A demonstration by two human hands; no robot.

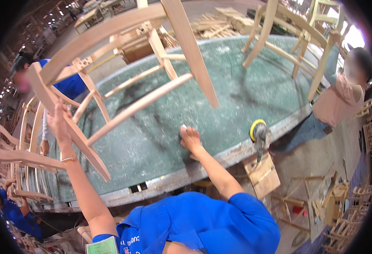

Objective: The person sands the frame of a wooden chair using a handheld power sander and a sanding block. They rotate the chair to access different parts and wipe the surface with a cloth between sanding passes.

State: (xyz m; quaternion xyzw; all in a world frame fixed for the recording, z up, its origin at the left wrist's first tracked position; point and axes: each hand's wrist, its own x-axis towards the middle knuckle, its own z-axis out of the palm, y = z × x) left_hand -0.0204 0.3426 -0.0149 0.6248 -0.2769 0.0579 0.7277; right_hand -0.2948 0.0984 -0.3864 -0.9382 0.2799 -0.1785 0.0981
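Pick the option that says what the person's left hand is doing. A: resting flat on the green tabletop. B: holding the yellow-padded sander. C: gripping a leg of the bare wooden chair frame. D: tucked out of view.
C: the left hand is raised and wrapped around a leg of the wooden chair frame, while the right hand presses a small pad on the green table.

Table top [236, 97]: dull green, streaked with dark scuffs and pale dust. Near chair frame [122, 80]: pale bare wood. Sander pad [255, 127], right: yellow rim, grey body. Near shirt [203, 224]: bright blue. Far-right person's top [338, 103]: pink.
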